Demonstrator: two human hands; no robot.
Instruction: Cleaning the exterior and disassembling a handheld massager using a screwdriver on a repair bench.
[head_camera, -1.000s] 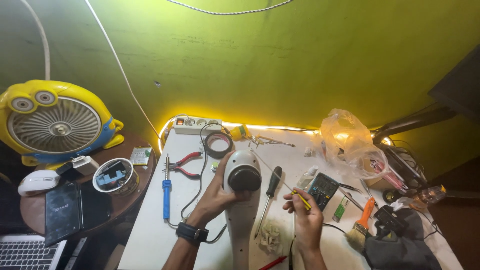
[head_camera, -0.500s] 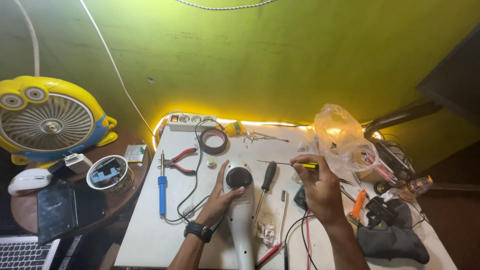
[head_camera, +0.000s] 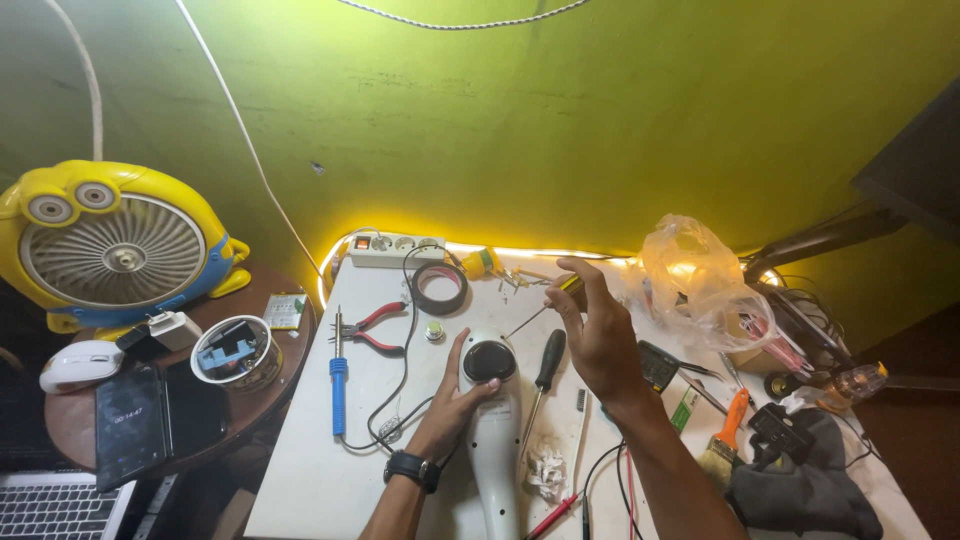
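— What are your hands doing right now?

— My left hand (head_camera: 455, 400) lies on the white handheld device (head_camera: 494, 430) in the middle of the white table (head_camera: 300, 470); thumb and fingers grip the side of its round head, just beside the dark circular opening. My right hand (head_camera: 598, 340) is raised above the table, and the fingers pinch a thin screwdriver with a yellow handle (head_camera: 545, 305), its tip slanting down toward the device's head.

— What lies around it?

— A black-handled screwdriver (head_camera: 545, 370) sits just right of the device, a blue soldering iron (head_camera: 338, 385) and red-handled pliers (head_camera: 375, 325) to the left, and a roll of black tape (head_camera: 440, 288) near the white power strip (head_camera: 395, 248) at the back edge. A crumpled plastic bag (head_camera: 695, 275) is at the far right, and a yellow fan (head_camera: 110, 245) stands at the left beside the table.
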